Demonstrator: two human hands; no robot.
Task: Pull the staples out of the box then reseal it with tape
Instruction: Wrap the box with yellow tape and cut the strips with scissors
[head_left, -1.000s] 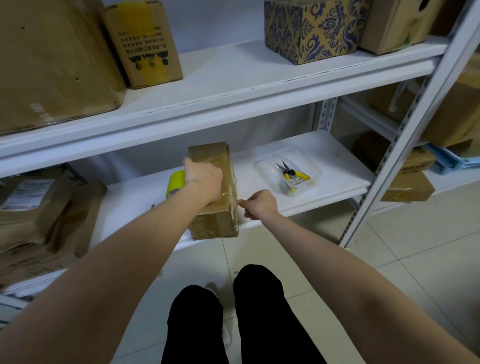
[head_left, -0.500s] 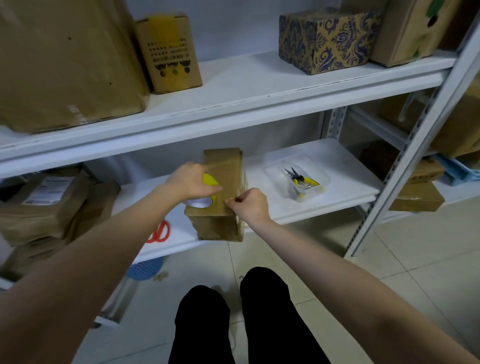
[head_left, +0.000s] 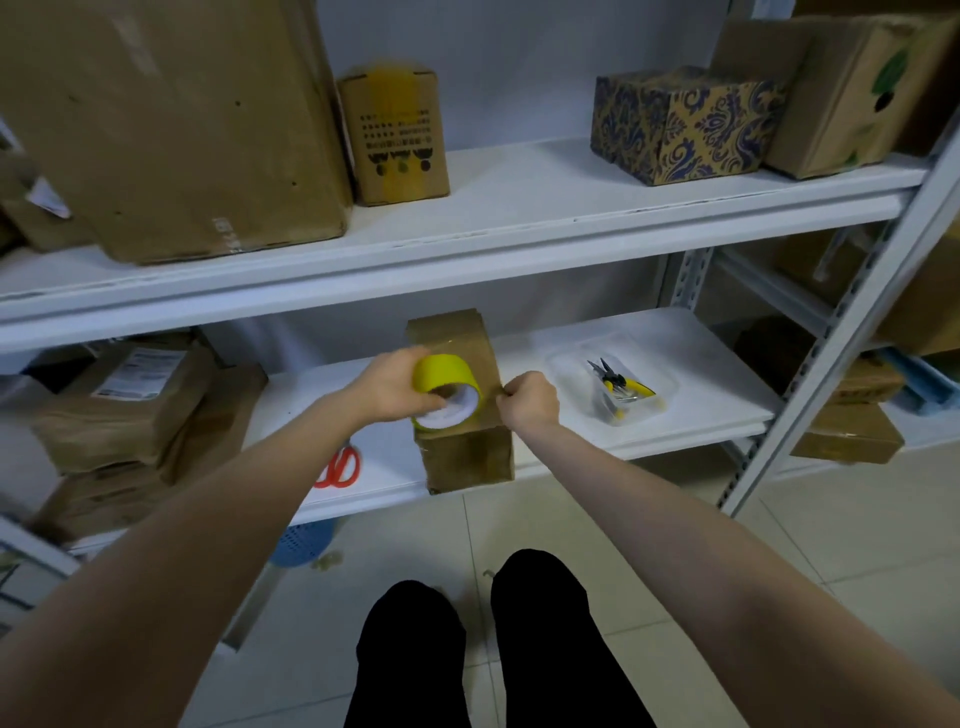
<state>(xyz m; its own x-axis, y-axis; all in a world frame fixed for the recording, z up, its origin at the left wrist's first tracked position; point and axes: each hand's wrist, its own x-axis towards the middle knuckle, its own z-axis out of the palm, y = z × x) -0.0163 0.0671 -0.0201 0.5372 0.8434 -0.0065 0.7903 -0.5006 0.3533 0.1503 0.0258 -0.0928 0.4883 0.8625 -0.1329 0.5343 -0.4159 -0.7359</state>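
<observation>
Cardboard box (head_left: 462, 457) stands at frame centre on the lower shelf (head_left: 701, 358). Your left hand (head_left: 387, 387) grips the yellow tape roll (head_left: 441, 371) against its top; your right hand (head_left: 531, 402) pinches the tape end (head_left: 500, 397) at its right edge.

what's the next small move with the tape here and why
Probably draw the yellow tape roll leftward across the cardboard box top. The left hand grips the roll on the box top; the right hand is pinched at its top right edge, likely anchoring the tape's free end, though the strip itself is too faint to see.
</observation>
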